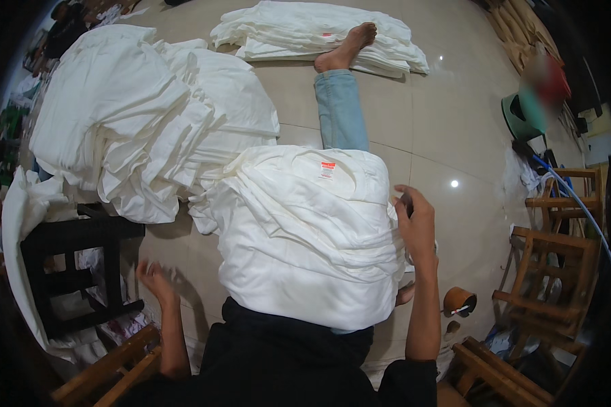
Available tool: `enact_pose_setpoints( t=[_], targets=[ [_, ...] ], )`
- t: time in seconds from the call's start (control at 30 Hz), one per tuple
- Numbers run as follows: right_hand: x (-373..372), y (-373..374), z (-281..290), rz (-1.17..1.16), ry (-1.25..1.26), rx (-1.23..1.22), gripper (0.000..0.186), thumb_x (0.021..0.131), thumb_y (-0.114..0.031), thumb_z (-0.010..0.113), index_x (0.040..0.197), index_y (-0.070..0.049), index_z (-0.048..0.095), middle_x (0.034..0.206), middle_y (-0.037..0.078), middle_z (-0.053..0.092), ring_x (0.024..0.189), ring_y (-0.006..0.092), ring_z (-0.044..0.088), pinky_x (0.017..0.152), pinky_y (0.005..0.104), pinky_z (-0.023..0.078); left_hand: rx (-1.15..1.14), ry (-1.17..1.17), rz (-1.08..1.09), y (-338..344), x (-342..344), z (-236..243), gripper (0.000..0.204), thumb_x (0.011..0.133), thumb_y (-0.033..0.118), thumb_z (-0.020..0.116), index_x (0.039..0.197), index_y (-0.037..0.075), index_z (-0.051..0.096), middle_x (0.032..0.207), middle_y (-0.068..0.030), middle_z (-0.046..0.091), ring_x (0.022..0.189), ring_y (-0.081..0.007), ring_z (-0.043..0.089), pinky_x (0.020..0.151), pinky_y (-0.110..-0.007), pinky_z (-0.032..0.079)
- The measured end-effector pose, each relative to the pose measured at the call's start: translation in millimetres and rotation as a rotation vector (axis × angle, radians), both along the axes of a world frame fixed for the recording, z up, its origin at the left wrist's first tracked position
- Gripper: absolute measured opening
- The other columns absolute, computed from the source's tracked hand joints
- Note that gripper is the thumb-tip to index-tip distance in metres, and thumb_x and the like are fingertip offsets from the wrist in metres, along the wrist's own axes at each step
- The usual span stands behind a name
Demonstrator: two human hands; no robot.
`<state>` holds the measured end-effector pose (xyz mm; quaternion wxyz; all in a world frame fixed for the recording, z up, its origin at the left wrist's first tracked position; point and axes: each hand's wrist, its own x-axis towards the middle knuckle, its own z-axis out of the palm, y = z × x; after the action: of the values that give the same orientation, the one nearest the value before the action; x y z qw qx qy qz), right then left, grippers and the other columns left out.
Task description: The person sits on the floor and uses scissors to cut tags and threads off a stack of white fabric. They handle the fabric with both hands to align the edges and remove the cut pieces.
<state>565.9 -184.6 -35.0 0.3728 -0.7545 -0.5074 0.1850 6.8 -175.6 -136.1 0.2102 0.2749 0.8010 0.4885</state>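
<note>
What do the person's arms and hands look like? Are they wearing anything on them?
Both forearms are bare, coming out of black sleeves that end near the elbows. The left hand and the right hand wear no gloves. No watch, ring or bracelet shows on either one. The black top fills the lower edge of the picture.

Black stool (75, 244), wooden chairs (553, 264)

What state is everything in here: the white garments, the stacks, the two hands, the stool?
White cloth garment on the lap: draped, rumpled, red label up.
Loose heap of white garments: unfolded, crumpled.
Flat stack of white garments: folded, a bare foot resting on it.
Right hand: fingers pinching the lap garment's edge.
Left hand: open, empty, near the floor.
Black wooden stool: upright, white cloth draped beside it.
</note>
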Motion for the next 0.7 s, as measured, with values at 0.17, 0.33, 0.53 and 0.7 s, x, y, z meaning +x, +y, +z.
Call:
enact_pose_setpoints(
  t=[0.17,0.33,0.53,0.7],
  targets=[
    [18,21,-21,0.142,-0.17,0.019,0.024,0.085,-0.007,0.065,0.108,0.0,0.066,0.095,0.019,0.067,0.083,0.0341,0.065,0.072,0.0394,0.05,0.179,0.431,-0.39,-8,85,46,0.045,0.092,0.0,0.05,0.136,0.002,0.039,0.146,-0.0147,0.038,0.125,-0.0296,0.046,0.105,-0.042,0.037],
    [22,33,-40,0.082,-0.207,-0.184,0.021,0.085,-0.004,0.06,0.105,-0.003,0.066,0.098,0.02,0.068,0.086,0.0397,0.065,0.075,0.0437,0.051,0.445,0.21,-1.202,78,256,92,0.048,0.085,-0.006,0.056,0.132,0.006,0.055,0.144,-0.0168,0.044,0.136,-0.0341,0.038,0.114,-0.044,0.027],
    [11,27,-21,0.12,-0.112,-0.245,0.024,0.083,-0.002,0.06,0.107,-0.003,0.063,0.097,0.021,0.068,0.089,0.0392,0.066,0.077,0.0453,0.051,0.601,0.733,-1.585,149,379,52,0.037,0.081,0.004,0.068,0.118,0.01,0.065,0.14,-0.0112,0.05,0.133,-0.0302,0.043,0.112,-0.045,0.032],
    [22,23,-49,0.119,-0.262,-0.107,0.029,0.082,0.0,0.059,0.11,-0.003,0.061,0.099,0.02,0.068,0.093,0.0394,0.065,0.082,0.0451,0.051,0.698,0.594,-1.589,164,401,50,0.018,0.081,0.007,0.066,0.098,0.008,0.072,0.116,-0.0068,0.066,0.113,-0.0253,0.058,0.101,-0.042,0.04]
  ],
)
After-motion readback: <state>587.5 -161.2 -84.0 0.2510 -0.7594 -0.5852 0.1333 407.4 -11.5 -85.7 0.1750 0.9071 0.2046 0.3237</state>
